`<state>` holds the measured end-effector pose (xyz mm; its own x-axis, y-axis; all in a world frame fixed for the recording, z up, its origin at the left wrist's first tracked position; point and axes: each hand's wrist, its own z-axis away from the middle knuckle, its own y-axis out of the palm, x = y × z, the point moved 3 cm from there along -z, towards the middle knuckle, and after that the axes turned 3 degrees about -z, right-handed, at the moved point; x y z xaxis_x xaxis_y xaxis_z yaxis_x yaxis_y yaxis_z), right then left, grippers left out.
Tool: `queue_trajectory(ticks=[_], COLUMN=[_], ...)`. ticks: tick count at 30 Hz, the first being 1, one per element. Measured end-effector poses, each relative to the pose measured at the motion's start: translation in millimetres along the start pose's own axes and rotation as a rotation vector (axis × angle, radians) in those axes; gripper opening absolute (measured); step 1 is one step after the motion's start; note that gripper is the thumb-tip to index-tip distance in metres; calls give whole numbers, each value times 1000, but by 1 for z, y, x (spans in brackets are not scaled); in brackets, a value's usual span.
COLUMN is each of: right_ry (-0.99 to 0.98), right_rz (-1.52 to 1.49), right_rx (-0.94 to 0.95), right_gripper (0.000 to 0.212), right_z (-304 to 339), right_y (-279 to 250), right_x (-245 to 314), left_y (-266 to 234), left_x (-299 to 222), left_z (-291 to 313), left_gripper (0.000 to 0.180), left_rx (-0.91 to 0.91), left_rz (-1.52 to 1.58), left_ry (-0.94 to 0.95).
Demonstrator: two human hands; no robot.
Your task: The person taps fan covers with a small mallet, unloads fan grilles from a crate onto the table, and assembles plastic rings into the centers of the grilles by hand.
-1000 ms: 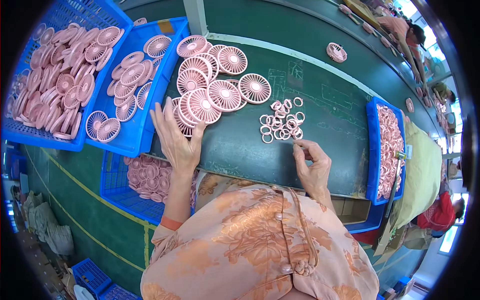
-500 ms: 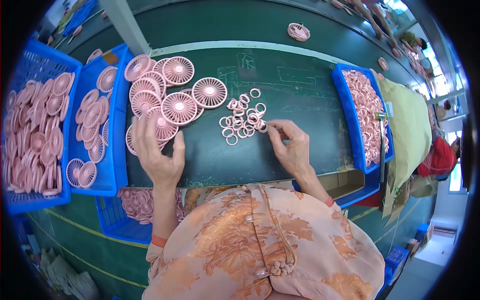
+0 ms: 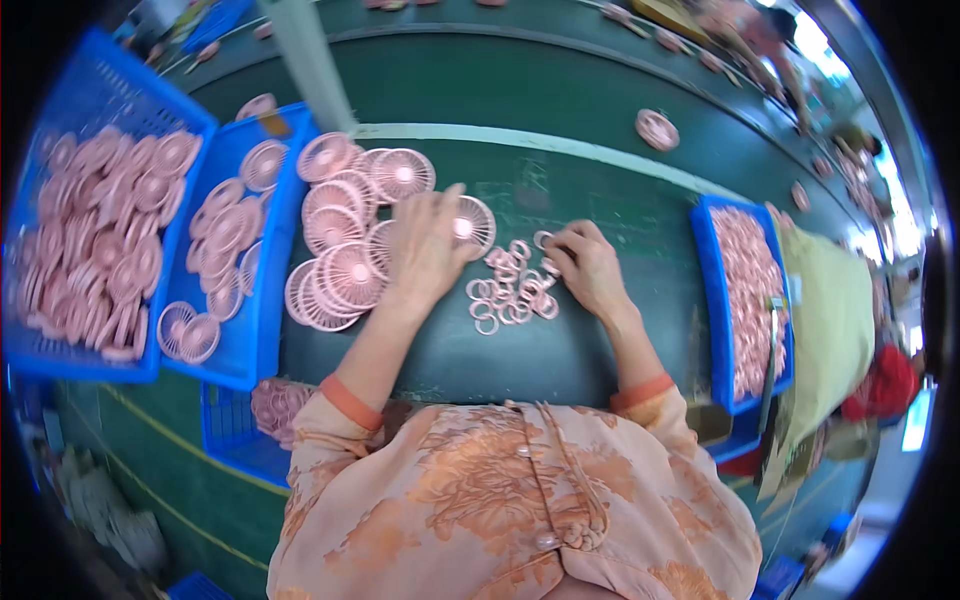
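Overall, two hands [image 3: 425, 245] [image 3: 592, 268] flank one ring pile [image 3: 508, 292].

Green table [image 3: 450, 365], white strip [image 3: 550, 146] along its far edge. On it, pink grilles [image 3: 354, 277] and rings [image 3: 515, 292]. Left of it, blue crates [image 3: 125, 80]; right of it, a blue tub [image 3: 712, 300] and yellow-green sack [image 3: 832, 310]. Before it, a peach shirt [image 3: 470, 480], orange-flowered, orange-cuffed.

Grilles [image 3: 354, 276] left of rings [image 3: 510, 285] on the workbench [image 3: 450, 362], a tray [image 3: 714, 310] farther right
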<state>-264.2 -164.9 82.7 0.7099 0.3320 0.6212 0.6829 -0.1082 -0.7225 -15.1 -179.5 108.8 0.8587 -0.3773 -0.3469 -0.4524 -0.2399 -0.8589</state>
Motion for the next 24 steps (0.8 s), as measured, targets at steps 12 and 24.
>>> queue_trajectory(ticks=[12,24], right_ry=[107,613], right_rz=[-286,-1100], right_rx=[-18,-58], right_gripper=[8,13], right_z=[-2,27], right_y=[-6,-13], right_x=[-3,19], left_y=[-6,3], left_x=[-8,-18], left_z=[10,31], left_gripper=[27,19], left_rx=[-75,30], left_rz=[448,1271], left_ry=[-84,-553])
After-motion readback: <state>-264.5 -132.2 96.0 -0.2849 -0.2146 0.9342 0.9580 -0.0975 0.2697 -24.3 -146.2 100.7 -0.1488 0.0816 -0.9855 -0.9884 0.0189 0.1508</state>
